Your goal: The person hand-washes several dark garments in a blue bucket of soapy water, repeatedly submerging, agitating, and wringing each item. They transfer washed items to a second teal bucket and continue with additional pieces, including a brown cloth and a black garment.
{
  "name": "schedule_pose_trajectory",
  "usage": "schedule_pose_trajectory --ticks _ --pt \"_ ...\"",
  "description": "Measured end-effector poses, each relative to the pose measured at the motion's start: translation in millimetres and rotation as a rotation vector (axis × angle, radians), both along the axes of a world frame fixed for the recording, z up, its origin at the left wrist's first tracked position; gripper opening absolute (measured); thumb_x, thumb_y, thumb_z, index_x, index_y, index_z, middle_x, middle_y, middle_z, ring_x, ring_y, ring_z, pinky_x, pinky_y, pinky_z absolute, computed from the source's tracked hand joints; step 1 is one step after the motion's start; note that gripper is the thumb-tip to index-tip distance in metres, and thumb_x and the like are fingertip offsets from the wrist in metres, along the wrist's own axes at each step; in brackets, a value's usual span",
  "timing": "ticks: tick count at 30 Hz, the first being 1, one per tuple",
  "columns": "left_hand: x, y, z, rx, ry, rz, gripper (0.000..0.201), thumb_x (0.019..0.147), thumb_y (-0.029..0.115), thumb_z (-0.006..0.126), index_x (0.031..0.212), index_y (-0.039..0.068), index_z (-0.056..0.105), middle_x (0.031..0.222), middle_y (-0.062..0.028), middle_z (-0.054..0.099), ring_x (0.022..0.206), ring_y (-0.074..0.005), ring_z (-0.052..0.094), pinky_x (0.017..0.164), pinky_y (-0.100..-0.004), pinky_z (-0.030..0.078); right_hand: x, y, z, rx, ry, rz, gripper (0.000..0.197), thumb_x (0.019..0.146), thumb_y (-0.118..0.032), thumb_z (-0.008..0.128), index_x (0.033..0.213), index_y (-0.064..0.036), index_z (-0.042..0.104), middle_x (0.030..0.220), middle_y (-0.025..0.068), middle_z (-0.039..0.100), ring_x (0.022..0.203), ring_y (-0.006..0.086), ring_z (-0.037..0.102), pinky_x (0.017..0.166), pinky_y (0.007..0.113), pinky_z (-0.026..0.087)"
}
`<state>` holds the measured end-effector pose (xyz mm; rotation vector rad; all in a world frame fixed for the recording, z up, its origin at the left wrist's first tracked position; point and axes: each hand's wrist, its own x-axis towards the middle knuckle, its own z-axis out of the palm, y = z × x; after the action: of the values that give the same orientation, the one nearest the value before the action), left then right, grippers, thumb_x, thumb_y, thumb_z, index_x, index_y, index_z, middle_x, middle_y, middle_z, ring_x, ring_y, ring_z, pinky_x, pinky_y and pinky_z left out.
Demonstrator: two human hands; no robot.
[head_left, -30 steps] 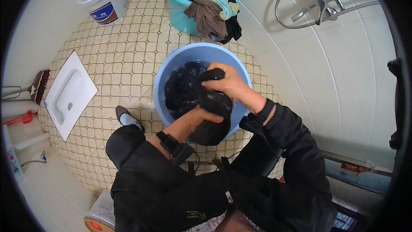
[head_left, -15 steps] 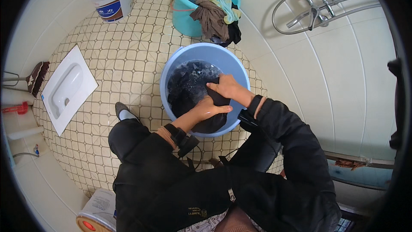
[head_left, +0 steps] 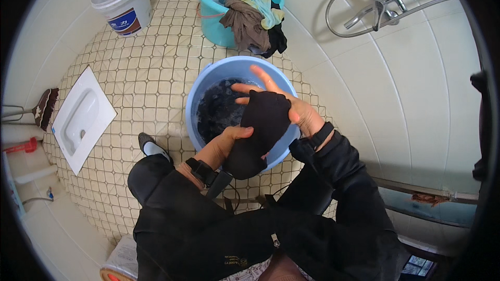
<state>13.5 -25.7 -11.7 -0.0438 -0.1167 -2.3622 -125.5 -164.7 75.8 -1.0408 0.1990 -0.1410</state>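
Observation:
A wet black piece of cloth, long and narrow like a sock, is spread over the near right side of a light blue basin. My left hand is closed on its left side, thumb on top and the other fingers hidden beneath. Behind the cloth's upper end, my right hand has its fingers stretched apart, and the cloth lies against its palm. Dark, soapy water fills the basin's lower part; what is submerged is hard to make out.
Beyond the basin stands a turquoise bucket with brown, pale and black clothes over its rim. A white bucket is at the far left. A squat toilet lies left. A shower tap juts from the right wall.
The black cloth has come up out of the basin towards me and is spread out. My right hand has opened its fingers; my left thumb now presses on the cloth. The view has shifted slightly.

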Motion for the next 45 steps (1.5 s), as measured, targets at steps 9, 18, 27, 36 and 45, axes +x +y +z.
schedule_pose_trajectory --ticks 9,18,27,36,45 --pt "1.2 -6.4 34.6 -0.229 -0.575 0.268 0.074 0.069 0.027 0.084 0.129 0.001 0.051 0.116 -0.0103 0.061 0.104 -0.0173 0.059 0.088 -0.0285 0.048 4.9 7.8 30.8 -0.377 0.386 -0.284 0.021 0.075 -0.011 0.074 0.084 -0.006 0.056 0.087 0.0064 0.059 0.087 0.0187 0.063 0.076 0.032 0.05" --pt "-34.8 -20.2 6.8 -0.171 -1.165 0.4 0.053 0.072 0.037 0.079 0.102 -0.005 0.068 0.094 -0.016 0.071 0.088 -0.0246 0.069 0.08 -0.0337 0.051 38.1 5.4 -17.3 -1.146 1.064 -0.086 0.052 0.068 -0.029 0.074 0.106 0.006 0.066 0.091 0.0243 0.068 0.087 0.0359 0.067 0.08 0.039 0.052" --pt "-40.6 -7.5 10.4 -0.209 -1.666 0.276 0.058 0.075 0.045 0.071 0.109 -0.001 0.067 0.111 -0.0255 0.065 0.109 -0.0387 0.061 0.091 -0.0416 0.049 56.5 23.7 -36.3 -1.51 1.211 0.055 0.04 0.069 -0.027 0.072 0.091 0.0063 0.069 0.087 0.029 0.066 0.086 0.0426 0.066 0.078 0.044 0.053" --pt "-33.7 -1.2 12.2 -0.246 -1.48 0.439 0.049 0.076 0.032 0.074 0.109 -0.002 0.065 0.106 -0.0166 0.068 0.096 -0.0285 0.066 0.084 -0.0366 0.051 52.8 28.6 -12.9 -1.256 1.09 -0.086 0.041 0.074 -0.033 0.072 0.101 -0.0024 0.07 0.101 0.0229 0.068 0.095 0.0362 0.065 0.085 0.042 0.051" --pt "-0.4 -16.5 23.9 0.319 -0.761 0.74 0.027 0.073 0.014 0.074 0.096 0.002 0.068 0.089 -0.0076 0.068 0.079 -0.0204 0.066 0.072 -0.0339 0.054 -36.3 35.7 4.0 -0.255 0.418 -0.476 0.056 0.09 -0.048 0.063 0.13 -0.012 0.045 0.121 0.0127 0.056 0.113 0.0197 0.053 0.091 0.037 0.045"
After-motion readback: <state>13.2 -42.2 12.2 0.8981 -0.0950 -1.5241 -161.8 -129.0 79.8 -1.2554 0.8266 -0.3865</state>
